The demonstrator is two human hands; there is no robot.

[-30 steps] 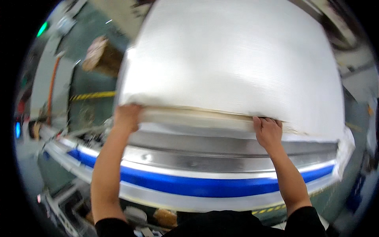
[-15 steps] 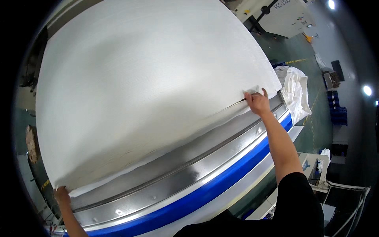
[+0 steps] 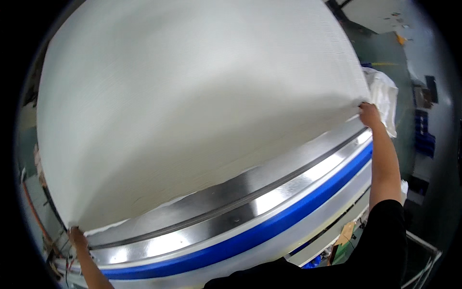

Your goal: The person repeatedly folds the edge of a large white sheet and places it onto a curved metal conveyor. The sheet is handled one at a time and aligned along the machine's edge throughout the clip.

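A wide white fabric sheet (image 3: 207, 106) lies spread over a metal-edged table, with fine wrinkles along its near edge. My left hand (image 3: 78, 237) is closed on the sheet's near left corner; its fingertips are partly hidden. At the near right corner, my right hand (image 3: 370, 115) pinches the sheet's edge, arm stretched out. Between the hands the near edge runs slightly uneven and shows a thin, loose underlayer. In front of it runs the bare steel strip (image 3: 211, 200) of the table.
A blue band (image 3: 240, 243) and pale rails follow the table's near side. Crumpled white material (image 3: 385, 98) hangs beyond the right corner. Blue stacked items (image 3: 424, 137) stand farther right by the wall. A pale metal frame (image 3: 423, 255) is at the lower right.
My right hand has moved right along the near edge to the corner, and the lifted fold there now lies flatter. My left hand stays at its corner. The view has shifted slightly.
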